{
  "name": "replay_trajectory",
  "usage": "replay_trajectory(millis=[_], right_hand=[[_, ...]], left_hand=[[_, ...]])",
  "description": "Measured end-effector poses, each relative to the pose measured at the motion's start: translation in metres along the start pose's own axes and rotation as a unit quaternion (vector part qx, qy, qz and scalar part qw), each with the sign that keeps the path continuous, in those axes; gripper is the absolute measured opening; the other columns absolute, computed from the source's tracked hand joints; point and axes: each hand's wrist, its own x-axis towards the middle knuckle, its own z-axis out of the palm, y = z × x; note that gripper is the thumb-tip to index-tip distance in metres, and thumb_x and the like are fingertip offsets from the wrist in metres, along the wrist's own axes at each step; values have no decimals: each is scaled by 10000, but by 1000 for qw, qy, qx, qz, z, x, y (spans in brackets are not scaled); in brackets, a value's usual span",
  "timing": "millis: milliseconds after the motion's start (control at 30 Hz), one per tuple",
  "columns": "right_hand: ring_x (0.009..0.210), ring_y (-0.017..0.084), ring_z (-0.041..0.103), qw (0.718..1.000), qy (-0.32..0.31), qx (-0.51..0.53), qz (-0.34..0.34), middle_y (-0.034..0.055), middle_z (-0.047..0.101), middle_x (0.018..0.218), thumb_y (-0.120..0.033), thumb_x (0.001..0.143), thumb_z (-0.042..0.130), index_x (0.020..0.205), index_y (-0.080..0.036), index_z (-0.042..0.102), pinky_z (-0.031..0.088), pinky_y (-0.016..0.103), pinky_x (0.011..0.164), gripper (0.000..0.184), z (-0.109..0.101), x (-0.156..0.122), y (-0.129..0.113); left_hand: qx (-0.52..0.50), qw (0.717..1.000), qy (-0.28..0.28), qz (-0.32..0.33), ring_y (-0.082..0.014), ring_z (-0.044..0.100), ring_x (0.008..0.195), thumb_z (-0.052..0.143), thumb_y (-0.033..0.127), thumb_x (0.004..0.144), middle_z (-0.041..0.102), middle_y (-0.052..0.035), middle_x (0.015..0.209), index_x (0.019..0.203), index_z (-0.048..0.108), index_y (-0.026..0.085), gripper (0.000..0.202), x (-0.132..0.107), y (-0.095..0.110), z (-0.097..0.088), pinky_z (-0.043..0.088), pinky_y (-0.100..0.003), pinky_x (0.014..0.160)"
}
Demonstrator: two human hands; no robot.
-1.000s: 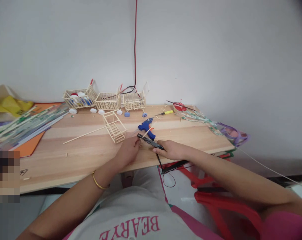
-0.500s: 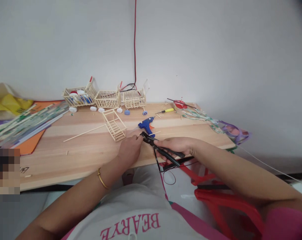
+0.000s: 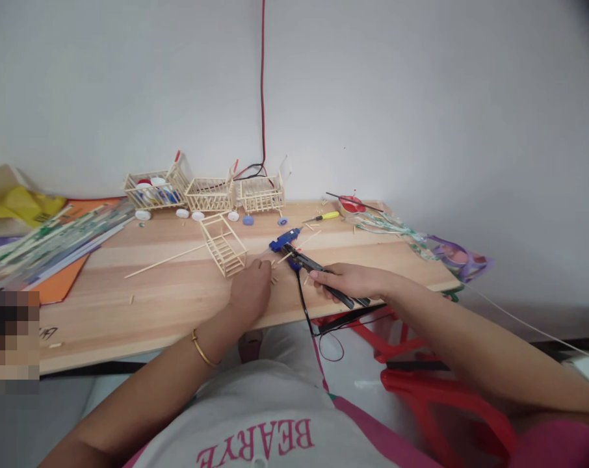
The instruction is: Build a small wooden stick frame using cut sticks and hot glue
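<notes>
A pair of black pliers (image 3: 318, 266) is held by the right hand (image 3: 348, 284), with its grip wrapped around the handles. The pliers are held over the blue glue gun (image 3: 279, 242), near the middle of the tabletop (image 3: 177, 305). A thin wooden stick (image 3: 311, 239) is seen slanting across the tip of the pliers. Its near end is placed by the left hand (image 3: 250, 292), whose fingers are curled in a narrow grip; whether the stick is pinched there cannot be told. An open frame of sticks (image 3: 223, 247) is set just left and far of that hand, and its left side is met by a long stick (image 3: 165, 260). Three little stick carts (image 3: 210, 196) are lined up at the far side.
</notes>
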Motion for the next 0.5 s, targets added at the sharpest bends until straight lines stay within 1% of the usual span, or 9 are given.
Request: replay_trajectory(millis=[100,167,233,300,333,400,500], right_hand=[[549,117,487,999,7,-33,-11,32,560,620,-742,786,332,834,-136,569,389,224,517,652,2,0,5],[544,117,486,999,11,-48,-12,35,559,607,-745,790,311,797,-132,571,384,227,521,666,4,1,8],[535,115,481,998,10,-59,-16,35,559,604,-745,795,291,756,-135,562,379,229,521,668,6,1,9],[531,112,477,997,6,-67,-25,31,559,609,-739,805,273,728,-143,546,381,231,529,660,7,0,7],[532,111,475,997,4,-72,-29,29,560,613,-735,810,269,724,-146,542,385,231,535,655,7,0,5],[541,110,477,996,3,-84,-30,26,564,624,-725,816,274,728,-148,542,391,230,549,642,8,-2,0],[546,113,479,995,10,-99,-15,25,565,634,-718,811,307,729,-152,544,393,232,551,620,13,-5,-5]], left_hand=[[4,1000,6,4,-220,569,996,383,45,831,574,-116,1030,1005,540,135,252,-1,2,-3,466,-309,770],[-1,999,31,16,-213,551,1026,405,52,829,566,-118,1071,1029,534,136,253,-4,4,-7,468,-299,776],[-20,996,79,35,-210,547,1034,392,122,879,577,-119,1085,1043,534,137,218,-7,7,-11,465,-302,791],[-48,991,114,48,-207,568,1000,367,239,926,614,-108,1037,1040,545,143,231,-7,12,-15,461,-308,795],[-57,991,113,48,-205,585,965,358,291,935,634,-98,995,1030,553,148,259,-7,14,-17,461,-309,784],[-52,994,87,46,-206,617,878,343,335,939,660,-80,902,989,574,159,295,-4,18,-20,461,-308,735],[-19,997,56,44,-217,635,814,290,286,949,669,-83,839,928,594,167,328,1,20,-21,452,-310,673]])
